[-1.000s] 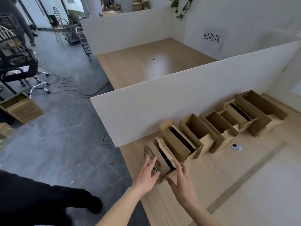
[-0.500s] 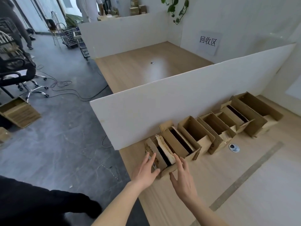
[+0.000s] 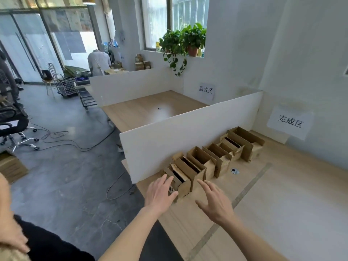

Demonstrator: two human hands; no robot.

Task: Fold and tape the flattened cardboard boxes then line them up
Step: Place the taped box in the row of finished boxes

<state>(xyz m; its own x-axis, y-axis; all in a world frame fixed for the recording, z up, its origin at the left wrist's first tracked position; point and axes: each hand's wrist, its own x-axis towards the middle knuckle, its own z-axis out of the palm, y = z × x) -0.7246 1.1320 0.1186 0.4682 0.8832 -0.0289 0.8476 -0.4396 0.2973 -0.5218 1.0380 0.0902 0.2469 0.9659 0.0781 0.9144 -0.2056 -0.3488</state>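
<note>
Landmark: divider panel (image 3: 188, 136), upright on table (image 3: 282, 204). Row of boxes (image 3: 216, 157) on table along panel's near face. Nearest box (image 3: 183, 185) at row's left end, by panel's left edge. Left hand (image 3: 160, 193) against that box's near-left side; right hand (image 3: 214, 202) just right of it, over table. Grommet (image 3: 234, 171) on table before row's middle. Potted plant (image 3: 182, 40) on sill far behind panel. Office chair (image 3: 13, 125) on floor, far left of panel.

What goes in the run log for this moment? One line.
step: lining up | left hand: on nearest box | right hand: open, off box | row: along divider
</note>
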